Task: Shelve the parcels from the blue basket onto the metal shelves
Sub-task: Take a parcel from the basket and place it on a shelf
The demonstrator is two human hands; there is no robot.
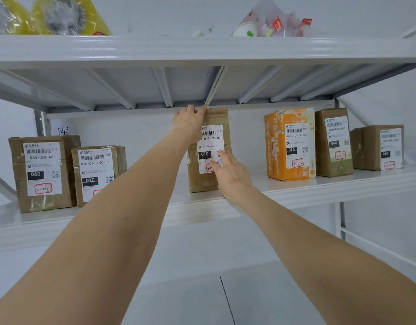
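A tall brown taped parcel [217, 118] with a white shipping label stands upright on the middle of the white metal shelf [296, 184]. My left hand [189, 121] grips its upper left corner, fingers curled over the top edge. My right hand [230, 174] lies flat against the lower part of its front label, fingers apart. The blue basket is out of view.
Two brown parcels [43, 172] [97, 172] stand at the shelf's left. An orange box [290, 144] and two brown parcels [333, 141] [378, 147] stand at the right. Yellow bags [68, 15] and a clear bag [270, 22] lie on the upper shelf [155, 50]. Gaps remain either side of the held parcel.
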